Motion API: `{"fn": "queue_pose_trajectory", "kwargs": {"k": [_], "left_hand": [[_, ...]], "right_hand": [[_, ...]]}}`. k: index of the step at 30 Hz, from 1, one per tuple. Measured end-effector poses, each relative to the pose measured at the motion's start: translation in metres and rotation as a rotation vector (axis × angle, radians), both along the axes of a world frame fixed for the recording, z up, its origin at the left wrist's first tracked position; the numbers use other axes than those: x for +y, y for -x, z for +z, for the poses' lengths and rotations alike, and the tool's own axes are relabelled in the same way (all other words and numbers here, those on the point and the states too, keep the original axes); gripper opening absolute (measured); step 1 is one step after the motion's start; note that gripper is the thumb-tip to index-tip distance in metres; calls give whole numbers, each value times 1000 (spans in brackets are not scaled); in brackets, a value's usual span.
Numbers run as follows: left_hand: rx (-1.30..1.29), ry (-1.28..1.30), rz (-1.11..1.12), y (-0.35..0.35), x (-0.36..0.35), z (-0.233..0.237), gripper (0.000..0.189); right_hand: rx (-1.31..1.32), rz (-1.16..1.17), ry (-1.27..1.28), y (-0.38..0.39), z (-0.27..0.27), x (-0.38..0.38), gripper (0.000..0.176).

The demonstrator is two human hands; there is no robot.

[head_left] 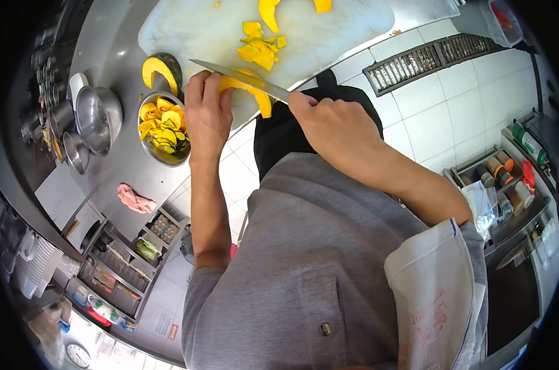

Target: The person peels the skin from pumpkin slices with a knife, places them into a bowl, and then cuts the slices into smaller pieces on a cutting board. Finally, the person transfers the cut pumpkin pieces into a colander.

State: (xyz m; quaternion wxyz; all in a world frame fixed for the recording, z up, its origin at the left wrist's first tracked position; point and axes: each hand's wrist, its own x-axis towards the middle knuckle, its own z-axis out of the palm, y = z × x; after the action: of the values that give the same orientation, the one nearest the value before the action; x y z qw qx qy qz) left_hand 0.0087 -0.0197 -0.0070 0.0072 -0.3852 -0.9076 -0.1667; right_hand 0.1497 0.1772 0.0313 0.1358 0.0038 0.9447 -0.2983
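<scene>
My right hand [335, 126] is wrapped round the handle of a kitchen knife [255, 80], whose blade lies across a curved pumpkin slice [255, 94]. With closed fingers, my left hand [207, 108] grips the slice near its left end, close to the blade's tip. Both are over the near edge of a white cutting board [187, 31]. Cut pumpkin pieces [259, 50] form a small pile beyond the knife, and another pumpkin slice [269, 13] lies further off. A dark-skinned pumpkin wedge [162, 71] sits left of my left hand.
A metal bowl [168, 161] of yellow peelings and scraps stands left of my left wrist. Several steel bowls [97, 120] are further left on the counter, and a pink cloth [135, 198] lies nearby. A floor grate [433, 58] is at the right.
</scene>
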Motion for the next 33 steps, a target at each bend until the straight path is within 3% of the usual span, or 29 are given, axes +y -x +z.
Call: {"fn": "queue_pose_trajectory", "kwargs": {"k": [11, 18, 21, 23, 24, 30, 33], "left_hand": [[-98, -44, 11, 4, -4, -4, 38], [-119, -36, 24, 6, -4, -5, 40], [-119, -29, -2, 8, -2, 0, 40], [-154, 3, 11, 9, -6, 3, 41], [-146, 9, 16, 8, -7, 6, 41], [-73, 128, 145, 1, 0, 12, 39], [16, 53, -7, 3, 6, 14, 39]], "right_hand": [[-185, -48, 216, 27, -14, -7, 18], [-56, -39, 258, 53, -48, -11, 22], [-181, -25, 361, 63, -43, 8, 26], [-524, -82, 531, 70, -26, 18, 29], [-290, -33, 433, 68, -32, 10, 30], [-114, -19, 186, 30, -21, 2, 22], [47, 15, 108, 12, -12, -3, 13]]}}
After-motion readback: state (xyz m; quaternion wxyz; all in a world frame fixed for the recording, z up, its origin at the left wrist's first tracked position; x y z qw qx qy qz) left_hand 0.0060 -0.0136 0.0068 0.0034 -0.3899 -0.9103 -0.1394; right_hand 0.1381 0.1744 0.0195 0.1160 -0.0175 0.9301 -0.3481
